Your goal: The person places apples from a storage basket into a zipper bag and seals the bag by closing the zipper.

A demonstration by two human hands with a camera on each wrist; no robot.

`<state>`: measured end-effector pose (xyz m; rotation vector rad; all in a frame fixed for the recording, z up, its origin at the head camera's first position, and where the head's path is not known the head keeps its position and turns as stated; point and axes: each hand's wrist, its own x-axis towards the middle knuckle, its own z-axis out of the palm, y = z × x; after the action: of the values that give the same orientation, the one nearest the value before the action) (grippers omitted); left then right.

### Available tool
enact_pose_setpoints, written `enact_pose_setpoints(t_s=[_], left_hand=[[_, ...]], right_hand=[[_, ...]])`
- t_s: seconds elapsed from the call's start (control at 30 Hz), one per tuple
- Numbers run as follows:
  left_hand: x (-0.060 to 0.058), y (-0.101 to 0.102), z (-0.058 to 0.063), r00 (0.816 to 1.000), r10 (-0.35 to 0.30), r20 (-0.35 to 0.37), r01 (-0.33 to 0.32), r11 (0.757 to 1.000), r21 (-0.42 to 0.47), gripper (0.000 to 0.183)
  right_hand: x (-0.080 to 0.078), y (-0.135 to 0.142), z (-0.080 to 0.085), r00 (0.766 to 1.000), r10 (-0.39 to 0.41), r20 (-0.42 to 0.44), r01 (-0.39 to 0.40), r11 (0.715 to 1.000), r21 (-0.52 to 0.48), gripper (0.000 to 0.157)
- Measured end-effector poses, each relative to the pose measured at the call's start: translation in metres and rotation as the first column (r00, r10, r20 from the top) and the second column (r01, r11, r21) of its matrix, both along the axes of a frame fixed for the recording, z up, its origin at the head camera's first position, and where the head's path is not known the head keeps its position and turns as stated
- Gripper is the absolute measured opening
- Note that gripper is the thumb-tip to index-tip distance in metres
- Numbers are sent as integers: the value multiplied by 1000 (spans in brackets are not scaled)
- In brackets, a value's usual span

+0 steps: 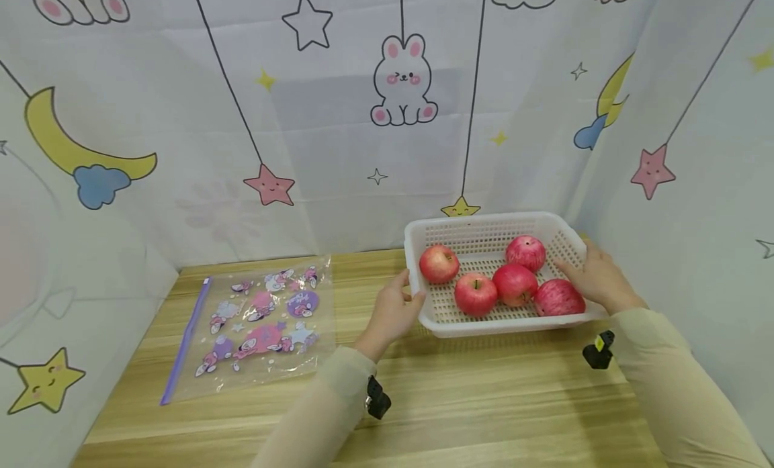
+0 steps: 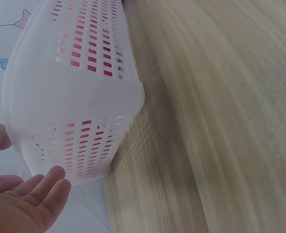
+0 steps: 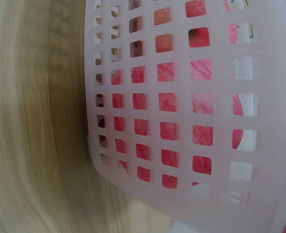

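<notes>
A white plastic basket (image 1: 478, 330) with perforated walls sits on the wooden table and holds several red apples (image 1: 476, 295). At its left end my left hand (image 1: 393, 312) touches the rim. The left wrist view has the thumb of that hand (image 2: 24, 199) right at the rim, with the other fingers loosely extended beside the outer wall. My right hand (image 1: 595, 276) grips the opposite end, its thumb over the rim and its fingers outside. In the right wrist view the basket wall (image 3: 182, 111) fills most of the picture, apples show through its holes, and the hand is out of sight.
A clear zip bag (image 1: 260, 327) with a purple slider edge and cartoon prints lies flat on the left of the table (image 1: 459, 407). A white printed curtain (image 1: 338, 132) hangs behind and along both sides, close to the basket's back edge.
</notes>
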<state>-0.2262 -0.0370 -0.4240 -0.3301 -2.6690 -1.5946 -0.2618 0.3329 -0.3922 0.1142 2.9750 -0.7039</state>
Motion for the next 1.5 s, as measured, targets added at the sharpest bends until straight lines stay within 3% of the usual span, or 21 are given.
enact_pose_setpoints(t_s=[0.3,0.7,1.17,1.5], left_hand=[[2,2,0,1000,12,-27,-13,998,-56,48],[2,-1,-1,1000,9,-28,-11,999,-52,51],[3,-10,-4,999,41,-19,-42,998,-52,53],[6,-19,-8,998,62,-1,-62,998,2,54]], right_hand=[[1,10,-3,999,27,-41,-25,998,54,78],[5,7,1,998,-7,-59,8,1000,19,75],[3,-2,-2,999,-45,-20,45,999,-20,76],[6,-12,-6,994,-53,-94,55,998,19,71]])
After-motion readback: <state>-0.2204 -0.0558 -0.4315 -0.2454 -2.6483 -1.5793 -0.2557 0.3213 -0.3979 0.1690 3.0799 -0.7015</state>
